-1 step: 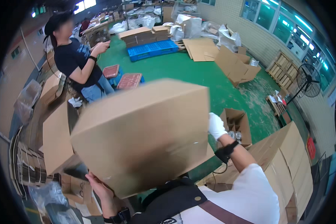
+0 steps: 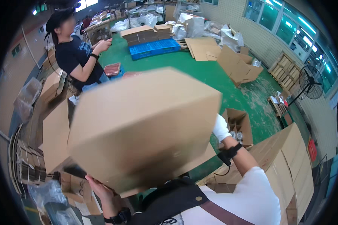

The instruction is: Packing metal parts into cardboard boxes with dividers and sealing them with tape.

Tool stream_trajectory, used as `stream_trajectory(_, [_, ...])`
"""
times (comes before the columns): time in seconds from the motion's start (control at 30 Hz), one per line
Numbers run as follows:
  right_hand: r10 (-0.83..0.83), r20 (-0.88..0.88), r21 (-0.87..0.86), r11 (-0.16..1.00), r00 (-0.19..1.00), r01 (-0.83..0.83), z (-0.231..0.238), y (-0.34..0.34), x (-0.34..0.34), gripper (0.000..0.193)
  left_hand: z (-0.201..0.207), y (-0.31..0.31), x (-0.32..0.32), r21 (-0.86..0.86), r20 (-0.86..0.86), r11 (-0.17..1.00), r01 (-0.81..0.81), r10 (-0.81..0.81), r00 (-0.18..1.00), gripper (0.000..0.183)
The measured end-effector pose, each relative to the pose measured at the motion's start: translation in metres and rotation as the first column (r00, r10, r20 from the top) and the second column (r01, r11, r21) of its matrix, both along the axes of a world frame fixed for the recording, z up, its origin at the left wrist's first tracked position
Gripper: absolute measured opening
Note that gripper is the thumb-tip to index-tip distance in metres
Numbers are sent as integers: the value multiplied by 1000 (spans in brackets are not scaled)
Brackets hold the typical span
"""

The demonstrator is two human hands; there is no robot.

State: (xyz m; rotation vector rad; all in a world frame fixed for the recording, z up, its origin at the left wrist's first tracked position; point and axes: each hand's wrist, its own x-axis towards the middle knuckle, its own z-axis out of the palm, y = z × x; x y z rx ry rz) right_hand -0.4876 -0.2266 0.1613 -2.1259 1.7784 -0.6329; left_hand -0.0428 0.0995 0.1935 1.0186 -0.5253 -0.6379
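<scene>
A large closed cardboard box is held up in front of my chest, tilted and a little blurred by motion. My left hand, bare, supports its lower left corner, fingers pressed against the cardboard. At the right side, my right hand grips the box in a white glove; its fingertips are hidden behind the edge. Just beyond that hand, an open carton with cardboard dividers stands on the floor, with some shiny items inside.
A person in dark clothes stands ahead on the left. A blue pallet bears flattened cardboard. Large stacked boxes stand close on my right, with a black fan beyond. Open cartons and plastic wrap lie at lower left.
The box has risen slightly and shifted to the right, showing more of its top and covering more of the red crates. My right hand has moved slightly right with it.
</scene>
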Motion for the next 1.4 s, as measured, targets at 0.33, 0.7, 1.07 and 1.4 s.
stream_trajectory(0.33, [-327,-26,272,907,945,321,-49,72,-22,60,-34,31,-1,377,162,884,277,-357,920,69])
stream_trajectory(0.7, [-65,565,-118,980,822,158,80,152,13,40,5,-11,-75,158,748,983,-89,-61,661,16])
stream_trajectory(1.07, [977,201,111,-96,-73,-989,115,230,140,39,-28,186,-102,421,401,834,-358,182,898,61])
stream_trajectory(1.4, [955,296,210,-98,-32,-973,143,240,242,22,-86,331,-7,669,641,-506,-545,22,767,68])
